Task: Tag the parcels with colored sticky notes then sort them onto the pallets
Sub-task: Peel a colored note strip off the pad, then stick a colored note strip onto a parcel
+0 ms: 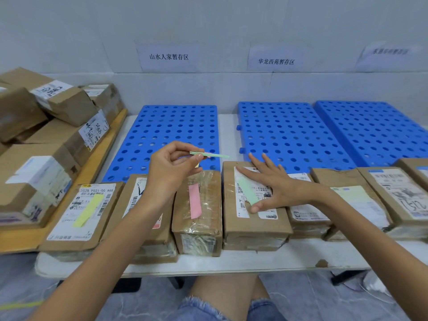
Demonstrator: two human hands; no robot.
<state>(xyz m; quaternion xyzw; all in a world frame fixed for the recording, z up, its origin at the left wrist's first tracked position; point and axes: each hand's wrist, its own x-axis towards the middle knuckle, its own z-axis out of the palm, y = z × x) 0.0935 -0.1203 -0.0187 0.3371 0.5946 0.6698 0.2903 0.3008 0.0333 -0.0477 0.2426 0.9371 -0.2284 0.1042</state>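
Brown cardboard parcels (335, 178), most bearing white printed labels and some wrapped in glossy clear tape, stand in a row along the front of the white counter (231, 262). Seven show plainly, and an eighth is cut off at the right edge.

Three carry narrow paper strips: a yellow note (89, 209) on the first from the left, a pink note (195, 201) on the third, and a green note (246, 191) on the fourth parcel (254, 225). The second is partly hidden by the left forearm.

The right hand (271, 184) lies flat with fingers spread on the fourth parcel, its thumb pressing the green note's lower end. The left hand (171, 163) is raised above the row, pinching a thin pad of notes (209, 155), green on top, between thumb and fingertips.

Behind the row lie three blue plastic pallets (287, 133), flat and pierced with round holes, with nothing on them. Above them, three white paper signs (169, 57) hang on the wall. At left, a loose pile (64, 105) of more cardboard parcels sits on a wooden board (102, 156).
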